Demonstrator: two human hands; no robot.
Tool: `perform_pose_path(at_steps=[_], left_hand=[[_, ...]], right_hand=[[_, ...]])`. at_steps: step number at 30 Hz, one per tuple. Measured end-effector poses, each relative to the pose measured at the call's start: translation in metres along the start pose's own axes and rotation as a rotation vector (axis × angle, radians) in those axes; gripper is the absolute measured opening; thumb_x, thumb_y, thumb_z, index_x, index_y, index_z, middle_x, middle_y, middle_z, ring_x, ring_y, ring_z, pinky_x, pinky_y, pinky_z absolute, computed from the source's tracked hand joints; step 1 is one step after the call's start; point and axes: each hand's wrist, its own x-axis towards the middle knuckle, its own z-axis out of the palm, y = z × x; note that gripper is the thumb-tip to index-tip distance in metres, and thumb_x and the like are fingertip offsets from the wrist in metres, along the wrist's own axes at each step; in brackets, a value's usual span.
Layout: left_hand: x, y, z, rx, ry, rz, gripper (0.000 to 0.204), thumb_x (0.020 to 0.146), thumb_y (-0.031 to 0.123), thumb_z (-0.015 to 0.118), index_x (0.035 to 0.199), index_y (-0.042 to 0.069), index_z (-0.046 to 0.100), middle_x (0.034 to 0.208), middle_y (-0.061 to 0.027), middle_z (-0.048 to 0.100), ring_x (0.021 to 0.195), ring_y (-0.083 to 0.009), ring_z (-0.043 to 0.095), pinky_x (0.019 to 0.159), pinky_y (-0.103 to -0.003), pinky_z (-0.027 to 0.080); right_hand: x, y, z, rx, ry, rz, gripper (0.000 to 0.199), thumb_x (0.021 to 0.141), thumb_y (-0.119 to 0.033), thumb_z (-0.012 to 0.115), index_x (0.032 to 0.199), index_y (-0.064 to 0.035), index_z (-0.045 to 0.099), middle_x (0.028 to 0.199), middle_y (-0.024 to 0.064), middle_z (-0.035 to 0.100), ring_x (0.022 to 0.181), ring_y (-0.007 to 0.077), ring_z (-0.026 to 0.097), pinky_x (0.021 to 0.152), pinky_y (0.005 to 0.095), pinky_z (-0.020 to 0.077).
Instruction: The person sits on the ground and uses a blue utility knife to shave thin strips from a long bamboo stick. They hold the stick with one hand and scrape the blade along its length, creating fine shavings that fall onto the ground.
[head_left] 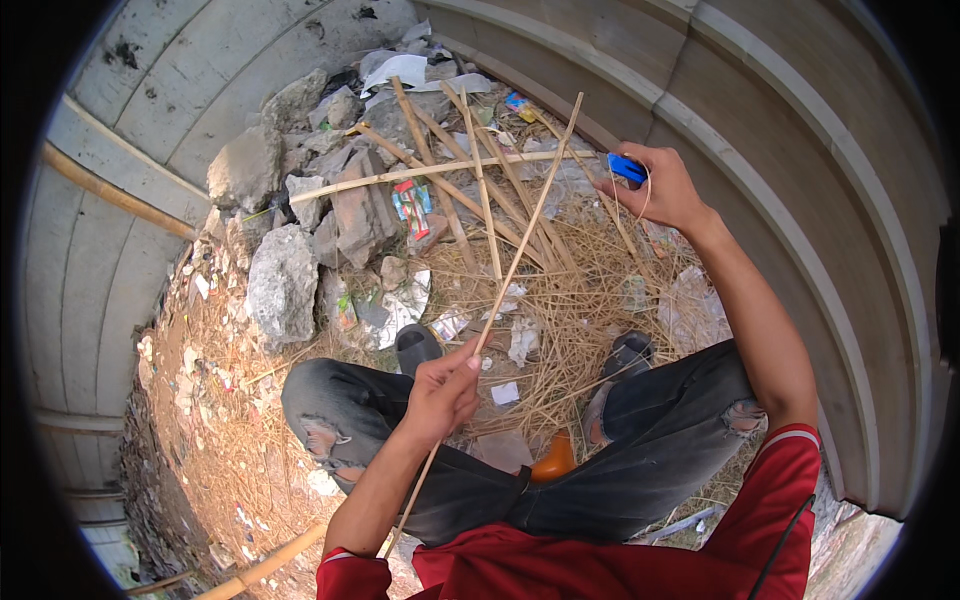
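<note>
My left hand (445, 392) is closed round a long, thin bamboo strip (530, 232). The strip slants from beside my left forearm up past the middle of the view. My right hand (665, 188), raised at the upper right, grips a blue box cutter (627, 168); its blade cannot be made out. A thin curled sliver (646, 192) loops by those fingers. Beyond my hands, several bamboo sticks (410, 125) lie crossed over one another. A pale split stick (430, 172) runs across them, its right end close to the cutter in the view.
Grey rocks (283, 283) and broken stones are heaped at the far left. Straw-like shavings (580, 310) and litter cover the ground between my bent legs. An orange object (553, 458) lies there too. A curved metal wall (800, 170) closes the right side, panels (90, 250) the left.
</note>
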Motion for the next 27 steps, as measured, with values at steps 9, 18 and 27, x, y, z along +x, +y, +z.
perform_pose_path(at_steps=[9, 18, 27], left_hand=[[0.002, -0.012, 0.003, 0.145, -0.054, 0.048, 0.043, 0.106, 0.017, 0.055, 0.147, 0.005, 0.051, 0.06, 0.0103, 0.034, 0.048, -0.0006, 0.027, 0.045, -0.023, 0.02], [0.0, -0.016, 0.006, 0.294, -0.04, 0.021, 0.043, 0.105, 0.013, 0.056, 0.147, 0.004, 0.051, 0.062, 0.0112, 0.034, 0.051, 0.0005, 0.028, 0.047, -0.022, 0.022], [0.004, -0.015, 0.009, 0.228, -0.083, 0.079, 0.04, 0.105, 0.011, 0.056, 0.145, 0.004, 0.054, 0.062, 0.0119, 0.036, 0.052, 0.0013, 0.028, 0.047, -0.022, 0.022]], right_hand=[[0.006, -0.009, 0.004, -0.028, 0.028, -0.205, 0.023, 0.084, -0.018, 0.078, 0.104, -0.006, 0.073, 0.099, 0.011, 0.072, 0.085, 0.028, 0.07, 0.076, 0.0354, 0.0546], [0.007, 0.011, 0.013, 0.198, 0.046, 0.074, 0.009, 0.087, -0.009, 0.069, 0.094, -0.0045, 0.073, 0.083, 0.009, 0.072, 0.071, 0.0222, 0.065, 0.068, 0.0338, 0.0509], [0.016, 0.005, 0.002, 1.01, 0.265, 0.384, 0.015, 0.099, -0.019, 0.065, 0.098, -0.0042, 0.064, 0.079, 0.0008, 0.065, 0.052, 0.0068, 0.045, 0.052, 0.0259, 0.0363]])
